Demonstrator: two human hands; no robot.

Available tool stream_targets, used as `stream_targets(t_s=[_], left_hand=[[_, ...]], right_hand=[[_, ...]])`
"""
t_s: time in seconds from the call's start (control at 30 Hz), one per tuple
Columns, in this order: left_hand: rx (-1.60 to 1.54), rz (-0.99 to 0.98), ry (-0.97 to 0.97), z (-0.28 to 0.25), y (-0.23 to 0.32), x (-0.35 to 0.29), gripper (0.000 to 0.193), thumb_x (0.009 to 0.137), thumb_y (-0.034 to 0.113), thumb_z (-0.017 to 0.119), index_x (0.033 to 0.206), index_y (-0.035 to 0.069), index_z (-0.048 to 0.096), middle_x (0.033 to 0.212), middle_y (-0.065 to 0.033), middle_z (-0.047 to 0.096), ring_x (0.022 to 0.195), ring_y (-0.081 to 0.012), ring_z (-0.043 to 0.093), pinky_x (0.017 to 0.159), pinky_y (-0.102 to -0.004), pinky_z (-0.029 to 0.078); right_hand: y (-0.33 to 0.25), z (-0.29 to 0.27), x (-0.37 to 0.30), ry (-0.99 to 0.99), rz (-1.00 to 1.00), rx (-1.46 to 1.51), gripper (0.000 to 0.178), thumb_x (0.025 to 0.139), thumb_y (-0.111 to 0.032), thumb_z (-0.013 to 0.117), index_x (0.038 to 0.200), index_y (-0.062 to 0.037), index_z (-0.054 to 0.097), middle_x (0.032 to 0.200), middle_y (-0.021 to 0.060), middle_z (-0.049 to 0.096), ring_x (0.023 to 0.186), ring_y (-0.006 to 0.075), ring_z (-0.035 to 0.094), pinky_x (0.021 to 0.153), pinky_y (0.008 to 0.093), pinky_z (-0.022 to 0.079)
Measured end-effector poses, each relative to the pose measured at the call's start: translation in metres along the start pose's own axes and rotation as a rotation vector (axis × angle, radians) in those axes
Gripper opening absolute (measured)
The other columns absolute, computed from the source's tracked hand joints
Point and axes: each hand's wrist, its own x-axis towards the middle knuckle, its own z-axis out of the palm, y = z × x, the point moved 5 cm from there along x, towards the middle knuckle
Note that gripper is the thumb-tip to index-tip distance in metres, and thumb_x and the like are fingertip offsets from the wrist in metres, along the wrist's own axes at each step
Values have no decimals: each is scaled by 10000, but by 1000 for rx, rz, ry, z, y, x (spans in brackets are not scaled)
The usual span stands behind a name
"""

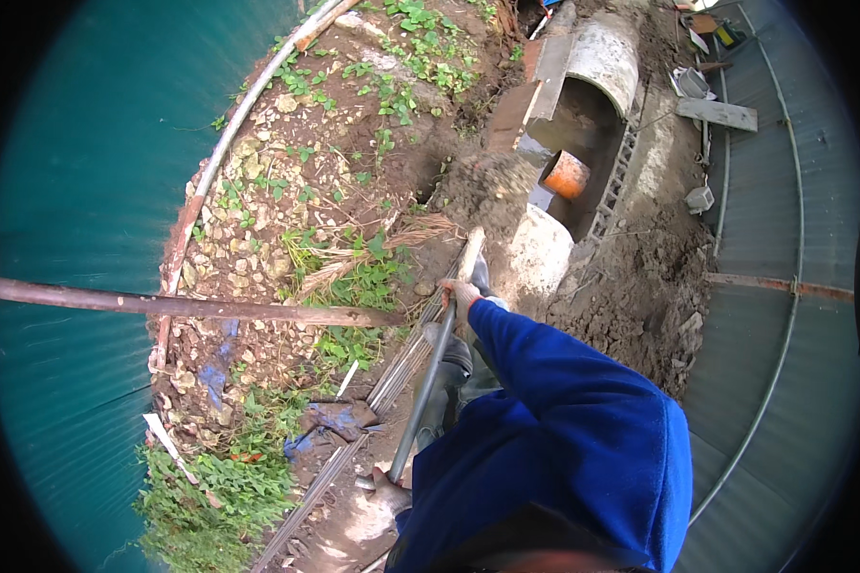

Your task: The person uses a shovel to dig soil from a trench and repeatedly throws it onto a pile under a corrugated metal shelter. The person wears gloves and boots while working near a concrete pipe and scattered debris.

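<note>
Right hand (461, 291) closed around the upper part of a long grey pole (428, 387), arm in a blue sleeve (554, 411). Left hand (389, 494) sits at the pole's lower end, near 6 o'clock; looks wrapped on it, grip partly hidden by the sleeve.

Pole's long axis runs from about 7 o'clock up to 1 o'clock, its far end meeting a pale wooden handle (470, 250) that points on toward the trench (583, 134). Tool head not visible.

Just left of the pole: a bundle of thin steel bars (392, 382) lying on the soil, parallel to it. At 9 o'clock a rusty pipe (182, 306) runs horizontally across the dirt bank.

At 1 o'clock: trench with a block wall, an orange pipe end (568, 175) sticking out, a curved concrete cover (604, 53) above it. Green corrugated sheeting (774, 286) at 3 o'clock. Blue scraps (215, 377) on the rubble at 8 o'clock. No labels or signs readable.
</note>
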Motion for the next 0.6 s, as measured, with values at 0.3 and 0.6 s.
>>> stream_targets(t_s=[0.3,0.6], left_hand=[[208,127,-480,273,188,-45,226,996,251,664,1080,55,588,920,-51,669,731,-184,662,609,-290,542],[-448,-256,-607,446,218,-103,252,1043,245,606,1138,12,580,1118,-103,622,1077,-168,616,920,-302,542]], right_hand=[[-76,63,165,186,123,203,123,945,-86,686,861,-23,621,673,108,624,507,238,582,463,359,502],[-131,70,233,138,150,210,227,958,-138,632,761,-61,548,613,95,566,503,250,557,469,389,483]])
